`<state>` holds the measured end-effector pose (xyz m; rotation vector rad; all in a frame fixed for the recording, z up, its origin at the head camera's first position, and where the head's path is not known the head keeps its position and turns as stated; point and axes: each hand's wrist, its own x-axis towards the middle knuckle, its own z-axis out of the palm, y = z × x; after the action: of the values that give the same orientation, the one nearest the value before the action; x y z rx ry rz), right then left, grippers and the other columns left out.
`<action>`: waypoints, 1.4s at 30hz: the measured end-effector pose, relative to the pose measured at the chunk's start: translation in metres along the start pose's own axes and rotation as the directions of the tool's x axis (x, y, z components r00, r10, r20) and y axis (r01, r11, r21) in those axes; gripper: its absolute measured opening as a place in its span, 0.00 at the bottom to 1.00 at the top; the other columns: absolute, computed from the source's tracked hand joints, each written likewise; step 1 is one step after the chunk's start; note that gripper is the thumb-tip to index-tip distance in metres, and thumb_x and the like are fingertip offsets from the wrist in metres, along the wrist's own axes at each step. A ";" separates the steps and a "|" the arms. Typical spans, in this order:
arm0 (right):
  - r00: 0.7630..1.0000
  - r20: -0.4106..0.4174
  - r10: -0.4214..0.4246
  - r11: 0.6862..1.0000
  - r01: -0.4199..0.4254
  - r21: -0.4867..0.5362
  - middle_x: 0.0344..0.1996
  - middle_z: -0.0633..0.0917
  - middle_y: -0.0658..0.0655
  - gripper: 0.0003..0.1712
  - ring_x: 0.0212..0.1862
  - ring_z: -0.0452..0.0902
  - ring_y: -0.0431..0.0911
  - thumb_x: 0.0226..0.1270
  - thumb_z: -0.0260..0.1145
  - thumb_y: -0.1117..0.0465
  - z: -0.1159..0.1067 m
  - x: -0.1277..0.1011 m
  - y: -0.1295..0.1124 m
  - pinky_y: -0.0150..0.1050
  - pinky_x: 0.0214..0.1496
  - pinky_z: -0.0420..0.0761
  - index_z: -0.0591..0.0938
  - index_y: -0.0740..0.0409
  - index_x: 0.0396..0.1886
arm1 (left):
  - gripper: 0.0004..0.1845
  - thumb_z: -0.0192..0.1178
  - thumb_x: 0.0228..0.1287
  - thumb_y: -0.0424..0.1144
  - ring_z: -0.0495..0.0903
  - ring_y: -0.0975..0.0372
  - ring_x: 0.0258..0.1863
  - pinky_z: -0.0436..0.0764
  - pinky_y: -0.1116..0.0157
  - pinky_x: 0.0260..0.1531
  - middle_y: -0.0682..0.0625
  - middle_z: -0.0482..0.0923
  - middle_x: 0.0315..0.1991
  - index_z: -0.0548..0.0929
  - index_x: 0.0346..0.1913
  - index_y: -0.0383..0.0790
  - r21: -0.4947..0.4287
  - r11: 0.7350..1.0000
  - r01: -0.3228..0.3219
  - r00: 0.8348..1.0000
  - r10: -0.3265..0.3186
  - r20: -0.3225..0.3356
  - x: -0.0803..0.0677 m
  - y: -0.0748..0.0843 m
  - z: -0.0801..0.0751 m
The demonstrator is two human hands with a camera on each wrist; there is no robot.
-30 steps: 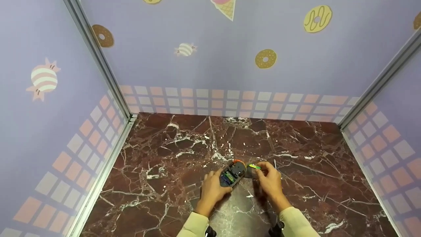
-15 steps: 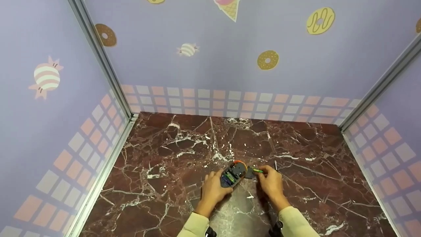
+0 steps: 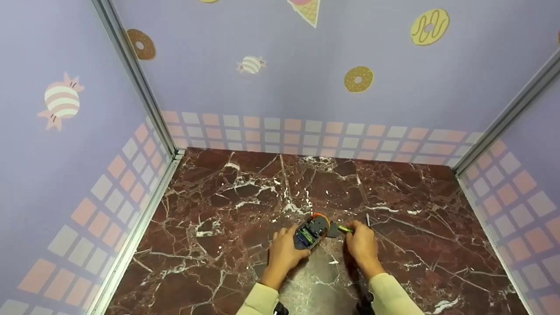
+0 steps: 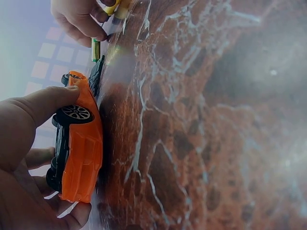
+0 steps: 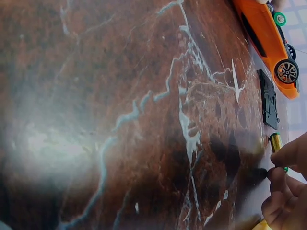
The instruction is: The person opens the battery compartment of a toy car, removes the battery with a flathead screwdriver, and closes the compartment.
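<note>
An orange toy car lies upside down on the marble-patterned surface, its dark underside up and its battery bay uncovered. Green-and-blue battery shapes show inside the bay. My left hand grips the car by its sides, thumb near a wheel in the left wrist view. Between the thumb and fingers of my right hand is a small green-and-gold battery, pinched close to the surface. The flat black battery cover lies between the car and that battery.
By my right hand lies a thin tool like a screwdriver, its metal shaft showing in the head view and its yellow handle in the left wrist view. Patterned wall panels stand at the back and both sides.
My right hand has carried the battery a little right and toward me, turning it, so more of the black cover shows. My left hand stays on the car.
</note>
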<state>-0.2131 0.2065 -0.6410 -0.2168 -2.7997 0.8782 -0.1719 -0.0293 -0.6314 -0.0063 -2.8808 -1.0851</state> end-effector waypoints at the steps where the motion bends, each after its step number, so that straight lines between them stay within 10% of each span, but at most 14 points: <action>1: 1.000 0.002 0.000 1.000 0.000 -0.012 0.42 0.90 0.64 0.12 0.44 0.86 0.65 0.58 0.69 0.68 0.000 0.000 0.000 0.63 0.41 0.80 0.88 0.56 0.42 | 0.48 0.82 0.40 0.49 0.75 0.49 0.50 0.75 0.46 0.52 0.42 0.80 0.53 0.78 0.69 0.40 0.003 1.000 -0.003 1.000 0.003 -0.002 0.000 0.000 0.000; 42: 0.998 0.039 -0.055 0.995 0.052 0.088 0.40 0.90 0.59 0.14 0.46 0.87 0.57 0.57 0.74 0.66 -0.010 0.000 -0.018 0.57 0.50 0.82 0.87 0.58 0.45 | 0.49 0.82 0.40 0.50 0.75 0.51 0.50 0.77 0.50 0.45 0.43 0.80 0.54 0.76 0.70 0.41 0.008 1.000 0.019 1.000 -0.019 0.015 0.001 0.000 0.001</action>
<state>-0.2119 0.1972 -0.6224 -0.1110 -2.7832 1.0009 -0.1726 -0.0293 -0.6321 0.0135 -2.9041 -1.0815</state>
